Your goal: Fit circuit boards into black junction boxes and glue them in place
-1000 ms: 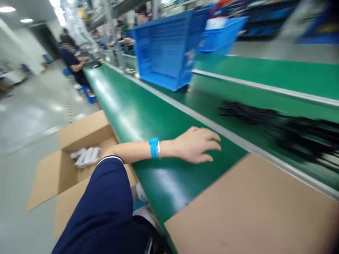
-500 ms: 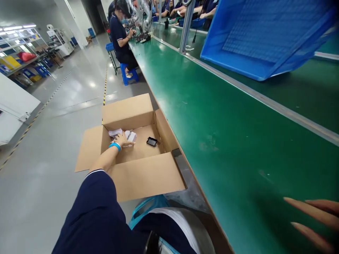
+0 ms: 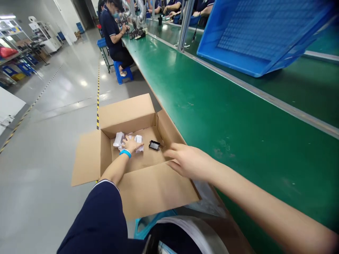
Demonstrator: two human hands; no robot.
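Observation:
Inside an open cardboard box (image 3: pixel 148 188), my left hand (image 3: pixel 130 144) lies spread over several small white wrapped pieces (image 3: pixel 119 139), its fingers apart. A blue band circles that wrist. To the right of it, a black rectangular frame-like part (image 3: pixel 154 145) rests on the box floor, touched by neither hand. My right hand (image 3: pixel 189 158) is over the box's right edge, close to the black part, blurred by motion. Its fingers are partly bent and apart, and I see nothing in them.
The long green workbench (image 3: pixel 238 116) runs along the right of the box. A blue plastic crate (image 3: pixel 238 38) stands tilted at the upper right. A seated co-worker (image 3: pixel 112 31) works at the bench's far end. A blue bag (image 3: pixel 143 225) is below the box.
My right hand has moved left from above the bench to the box's right edge. My left hand stays on the white pieces, which have shifted slightly. The view has turned a little.

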